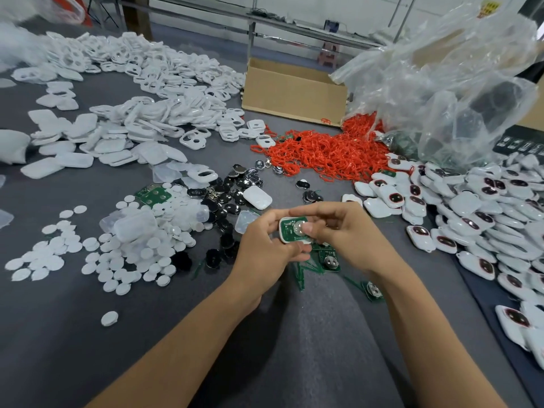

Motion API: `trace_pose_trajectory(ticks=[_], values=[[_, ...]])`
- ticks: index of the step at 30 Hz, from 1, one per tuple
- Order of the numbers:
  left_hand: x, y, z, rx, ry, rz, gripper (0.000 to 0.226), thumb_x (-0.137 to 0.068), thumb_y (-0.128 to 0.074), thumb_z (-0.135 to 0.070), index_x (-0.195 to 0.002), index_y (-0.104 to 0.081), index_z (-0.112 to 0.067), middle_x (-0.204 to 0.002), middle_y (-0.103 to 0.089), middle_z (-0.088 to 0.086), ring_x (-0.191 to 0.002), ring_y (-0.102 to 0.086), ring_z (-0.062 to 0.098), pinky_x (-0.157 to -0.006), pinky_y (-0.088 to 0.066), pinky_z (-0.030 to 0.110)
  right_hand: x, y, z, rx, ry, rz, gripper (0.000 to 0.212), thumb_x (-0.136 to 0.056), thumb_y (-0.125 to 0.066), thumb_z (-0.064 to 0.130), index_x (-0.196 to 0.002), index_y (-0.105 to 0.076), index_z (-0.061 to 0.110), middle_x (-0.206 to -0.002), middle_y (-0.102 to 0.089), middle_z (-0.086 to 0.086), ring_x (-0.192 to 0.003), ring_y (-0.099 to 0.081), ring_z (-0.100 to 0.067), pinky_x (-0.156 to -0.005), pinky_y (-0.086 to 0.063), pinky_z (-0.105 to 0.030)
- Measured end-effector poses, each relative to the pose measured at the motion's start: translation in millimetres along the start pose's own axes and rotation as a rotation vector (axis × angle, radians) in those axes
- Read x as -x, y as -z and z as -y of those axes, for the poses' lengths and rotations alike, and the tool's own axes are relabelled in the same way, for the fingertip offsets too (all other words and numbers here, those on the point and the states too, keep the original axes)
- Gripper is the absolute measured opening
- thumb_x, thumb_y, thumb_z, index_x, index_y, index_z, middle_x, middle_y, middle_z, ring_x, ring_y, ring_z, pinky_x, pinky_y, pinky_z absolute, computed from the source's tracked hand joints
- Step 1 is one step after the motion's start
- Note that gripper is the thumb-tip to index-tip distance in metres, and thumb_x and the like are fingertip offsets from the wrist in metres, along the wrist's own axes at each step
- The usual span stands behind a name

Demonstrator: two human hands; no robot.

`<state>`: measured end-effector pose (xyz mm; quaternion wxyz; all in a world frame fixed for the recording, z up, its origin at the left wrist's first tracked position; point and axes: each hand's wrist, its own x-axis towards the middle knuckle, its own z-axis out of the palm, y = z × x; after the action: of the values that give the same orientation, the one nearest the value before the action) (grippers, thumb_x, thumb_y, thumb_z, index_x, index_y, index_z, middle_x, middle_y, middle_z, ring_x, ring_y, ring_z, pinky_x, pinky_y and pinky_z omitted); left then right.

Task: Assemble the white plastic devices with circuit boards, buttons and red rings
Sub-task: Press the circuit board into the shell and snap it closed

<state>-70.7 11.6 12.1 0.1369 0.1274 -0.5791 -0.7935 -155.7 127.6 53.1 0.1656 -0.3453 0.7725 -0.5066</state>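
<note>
My left hand grips a white plastic shell with a green circuit board seated in it, held above the grey table. My right hand pinches the same shell from the right, its thumb pressing on the board's round metal contact. More green circuit boards lie just under my hands. A heap of red rings sits beyond. Black and chrome buttons are scattered ahead, left of centre.
White round discs spread at left. Empty white shells are piled at the back left. Finished devices pile up at right. A cardboard box and a clear plastic bag stand behind the rings.
</note>
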Motion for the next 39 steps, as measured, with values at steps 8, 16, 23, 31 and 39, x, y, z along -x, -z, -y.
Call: trace_pose_trajectory(ticks=[8, 16, 23, 31, 39], values=[[-3.1, 2.4, 3.4, 0.001, 0.015, -0.014, 0.040, -0.081, -0.062, 0.018, -0.114, -0.059, -0.005, -0.109, -0.067, 0.018, -0.084, -0.071, 0.023, -0.071, -0.059, 0.029, 7.6, -8.0, -7.8, 0.234, 0.123, -0.197, 0.022, -0.076, -0.075, 0.001, -0.088, -0.071, 0.019, -0.088, -0.064, -0.001, -0.058, -0.051, -0.006, -0.060, -0.045, -0.018], [-2.5, 1.6, 3.2, 0.006, 0.012, -0.008, 0.044, -0.079, -0.062, 0.022, -0.111, -0.060, -0.008, -0.109, -0.065, 0.021, -0.080, -0.069, 0.016, -0.068, -0.059, 0.025, 8.7, -7.8, -13.8, 0.567, 0.270, -0.218, 0.019, -0.075, -0.078, 0.008, -0.092, -0.073, 0.014, -0.089, -0.061, 0.004, -0.064, -0.050, 0.002, -0.065, -0.038, -0.007], [-2.3, 2.2, 3.7, 0.020, 0.012, -0.010, 0.042, -0.081, -0.061, 0.019, -0.117, -0.059, -0.003, -0.107, -0.069, 0.017, -0.083, -0.073, 0.023, -0.072, -0.060, 0.029, 12.1, -3.7, -11.3, 0.564, 0.329, -0.275, 0.012, -0.084, -0.065, 0.005, -0.092, -0.067, 0.014, -0.101, -0.063, 0.005, -0.091, -0.057, -0.011, -0.075, -0.047, -0.027], [-2.9, 1.9, 3.6, 0.035, 0.023, -0.018, 0.042, -0.079, -0.066, 0.018, -0.113, -0.060, -0.006, -0.106, -0.069, 0.014, -0.086, -0.072, 0.020, -0.071, -0.059, 0.027, 13.9, -7.9, -12.6, 0.668, 0.307, -0.242, 0.014, -0.083, -0.067, 0.007, -0.095, -0.067, 0.014, -0.108, -0.063, 0.005, -0.100, -0.058, -0.020, -0.077, -0.050, -0.039], [-2.7, 1.3, 2.9, 0.028, 0.031, -0.029, 0.044, -0.076, -0.070, 0.017, -0.113, -0.061, -0.006, -0.107, -0.069, 0.014, -0.087, -0.071, 0.019, -0.070, -0.059, 0.026, 13.7, -9.8, -14.0, 0.722, 0.316, -0.238, 0.016, -0.080, -0.068, 0.006, -0.094, -0.067, 0.013, -0.107, -0.064, 0.004, -0.099, -0.059, -0.024, -0.078, -0.050, -0.042]])
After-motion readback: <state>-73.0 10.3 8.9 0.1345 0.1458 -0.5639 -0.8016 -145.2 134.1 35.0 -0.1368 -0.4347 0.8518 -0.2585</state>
